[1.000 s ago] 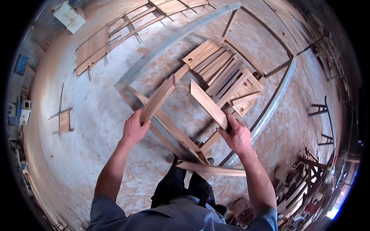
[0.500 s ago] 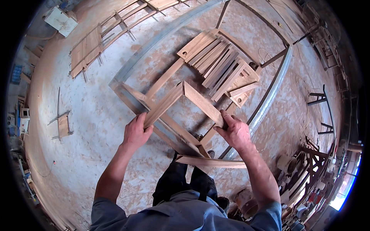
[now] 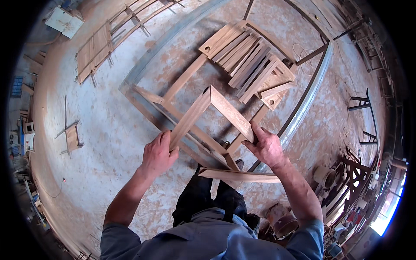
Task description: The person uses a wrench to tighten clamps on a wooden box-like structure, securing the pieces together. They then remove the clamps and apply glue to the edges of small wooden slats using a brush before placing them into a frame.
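Note:
My left hand is closed round the near end of a pale wooden strip. A second wooden strip has its near end in my right hand, thumb along the edge. The far ends of the two strips meet at an angled corner, with a thin dark line at the joint. Both strips are held above a wooden frame. Another wooden strip with an angled end lies crosswise in front of my legs, between my forearms.
Several wood strips lie on a board over the frame. A long grey metal frame surrounds it. Clamped panels lie far left on the floor. Buckets and scrap wood crowd the right side.
Both hands have shifted slightly right with the strips. The left strip has turned, showing more of its broad face. My grips are the same.

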`<state>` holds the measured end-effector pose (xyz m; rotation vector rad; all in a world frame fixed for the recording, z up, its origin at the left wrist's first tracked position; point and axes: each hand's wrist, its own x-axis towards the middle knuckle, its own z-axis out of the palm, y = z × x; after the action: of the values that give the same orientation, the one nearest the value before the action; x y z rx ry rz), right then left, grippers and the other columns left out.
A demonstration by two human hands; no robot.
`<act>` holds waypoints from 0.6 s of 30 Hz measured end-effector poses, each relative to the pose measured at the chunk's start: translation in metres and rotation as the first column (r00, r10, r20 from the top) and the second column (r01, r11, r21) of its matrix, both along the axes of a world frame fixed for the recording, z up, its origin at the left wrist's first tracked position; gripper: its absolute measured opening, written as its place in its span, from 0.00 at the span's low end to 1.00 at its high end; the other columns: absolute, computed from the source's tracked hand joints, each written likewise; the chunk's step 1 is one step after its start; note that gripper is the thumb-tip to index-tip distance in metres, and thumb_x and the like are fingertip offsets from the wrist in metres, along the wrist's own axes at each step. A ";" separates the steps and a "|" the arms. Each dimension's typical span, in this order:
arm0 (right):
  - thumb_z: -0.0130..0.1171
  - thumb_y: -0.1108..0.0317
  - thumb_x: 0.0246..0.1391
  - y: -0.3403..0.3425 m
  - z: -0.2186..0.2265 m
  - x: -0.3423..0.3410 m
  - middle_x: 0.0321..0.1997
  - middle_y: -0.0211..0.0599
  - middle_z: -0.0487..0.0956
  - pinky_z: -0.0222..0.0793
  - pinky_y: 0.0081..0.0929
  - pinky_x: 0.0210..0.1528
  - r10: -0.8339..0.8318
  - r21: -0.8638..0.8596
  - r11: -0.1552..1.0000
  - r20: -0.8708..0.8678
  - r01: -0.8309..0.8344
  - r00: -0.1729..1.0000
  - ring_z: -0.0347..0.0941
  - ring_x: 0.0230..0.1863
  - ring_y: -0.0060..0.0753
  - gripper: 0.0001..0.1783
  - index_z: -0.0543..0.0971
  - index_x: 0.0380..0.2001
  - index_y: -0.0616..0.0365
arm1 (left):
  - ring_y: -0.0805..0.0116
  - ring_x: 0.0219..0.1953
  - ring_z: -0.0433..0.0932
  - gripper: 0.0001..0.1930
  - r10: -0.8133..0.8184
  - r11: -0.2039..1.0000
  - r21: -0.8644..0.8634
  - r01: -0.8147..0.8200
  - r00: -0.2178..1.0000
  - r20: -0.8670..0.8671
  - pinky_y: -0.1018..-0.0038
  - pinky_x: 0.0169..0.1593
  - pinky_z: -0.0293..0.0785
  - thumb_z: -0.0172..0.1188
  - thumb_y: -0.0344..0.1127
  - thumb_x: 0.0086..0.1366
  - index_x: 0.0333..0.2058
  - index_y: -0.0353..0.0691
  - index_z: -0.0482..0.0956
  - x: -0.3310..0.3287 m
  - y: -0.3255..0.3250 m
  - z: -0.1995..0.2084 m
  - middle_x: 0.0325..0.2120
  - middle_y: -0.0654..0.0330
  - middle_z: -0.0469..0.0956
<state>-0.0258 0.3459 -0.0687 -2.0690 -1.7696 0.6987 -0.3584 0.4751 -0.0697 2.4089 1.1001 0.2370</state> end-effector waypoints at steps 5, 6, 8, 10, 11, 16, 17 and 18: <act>0.66 0.59 0.47 0.008 0.006 0.004 0.28 0.49 0.77 0.74 0.41 0.31 0.027 -0.011 1.000 -0.051 -0.027 0.998 0.77 0.30 0.52 0.36 0.67 0.57 0.59 | 0.41 0.36 0.77 0.27 -0.026 0.999 -0.028 0.026 1.000 -0.013 0.56 0.36 0.76 0.64 0.32 0.51 0.49 0.27 0.66 0.003 0.011 0.003 0.37 0.42 0.74; 0.66 0.59 0.47 0.008 0.002 0.007 0.28 0.48 0.77 0.74 0.41 0.31 0.035 0.001 0.999 -0.041 -0.035 0.999 0.77 0.30 0.52 0.35 0.67 0.57 0.59 | 0.42 0.36 0.77 0.27 -0.019 1.000 -0.018 0.019 1.000 -0.006 0.56 0.36 0.76 0.64 0.32 0.51 0.49 0.28 0.67 0.003 0.011 0.001 0.37 0.43 0.74; 0.67 0.59 0.46 0.008 -0.007 0.009 0.28 0.47 0.77 0.73 0.40 0.31 0.055 0.025 0.998 -0.024 -0.054 0.998 0.77 0.30 0.52 0.35 0.67 0.56 0.59 | 0.45 0.36 0.77 0.26 -0.002 1.000 0.002 0.002 1.000 0.005 0.57 0.37 0.76 0.64 0.33 0.52 0.48 0.30 0.67 0.002 0.009 -0.010 0.37 0.45 0.74; 0.66 0.58 0.47 0.015 -0.005 0.011 0.28 0.46 0.77 0.73 0.41 0.31 0.076 0.008 0.997 0.004 -0.076 0.997 0.77 0.30 0.52 0.35 0.67 0.56 0.58 | 0.44 0.37 0.77 0.26 0.061 0.998 -0.008 -0.061 0.998 0.014 0.57 0.37 0.76 0.64 0.34 0.52 0.49 0.31 0.67 0.002 0.000 -0.024 0.38 0.46 0.74; 0.66 0.57 0.47 0.017 -0.004 0.012 0.28 0.46 0.77 0.73 0.41 0.31 0.084 -0.003 0.996 0.019 -0.084 0.996 0.77 0.30 0.52 0.34 0.67 0.56 0.57 | 0.44 0.37 0.77 0.27 0.090 0.996 -0.015 -0.089 0.996 0.019 0.57 0.38 0.76 0.64 0.34 0.52 0.49 0.32 0.67 0.003 -0.005 -0.031 0.39 0.46 0.74; 0.65 0.54 0.47 0.033 -0.028 0.011 0.30 0.45 0.78 0.74 0.41 0.33 0.120 -0.023 0.993 0.041 -0.119 0.992 0.77 0.33 0.51 0.35 0.68 0.57 0.53 | 0.45 0.43 0.76 0.28 0.229 0.970 -0.068 -0.233 0.971 -0.066 0.57 0.43 0.75 0.64 0.35 0.52 0.51 0.32 0.67 0.001 -0.018 -0.051 0.43 0.46 0.74; 0.65 0.53 0.47 0.039 -0.032 0.007 0.31 0.46 0.79 0.74 0.40 0.34 0.124 -0.027 0.992 0.038 -0.123 0.992 0.77 0.34 0.51 0.35 0.68 0.57 0.51 | 0.45 0.44 0.76 0.28 0.260 0.961 -0.078 -0.267 0.962 -0.087 0.57 0.45 0.75 0.63 0.36 0.52 0.51 0.32 0.68 -0.002 -0.018 -0.053 0.45 0.45 0.74; 0.65 0.53 0.47 0.044 -0.037 0.002 0.33 0.46 0.79 0.75 0.40 0.35 0.120 -0.035 0.992 0.061 -0.118 0.991 0.77 0.35 0.51 0.35 0.68 0.57 0.51 | 0.45 0.45 0.76 0.28 0.278 0.956 -0.075 -0.285 0.957 -0.084 0.57 0.46 0.75 0.63 0.36 0.53 0.52 0.32 0.68 -0.006 -0.019 -0.054 0.45 0.46 0.73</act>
<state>-0.0235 0.3898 -0.1054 -2.0392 -1.9424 0.7060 -0.3640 0.4565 -0.1241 2.1944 1.4579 0.1913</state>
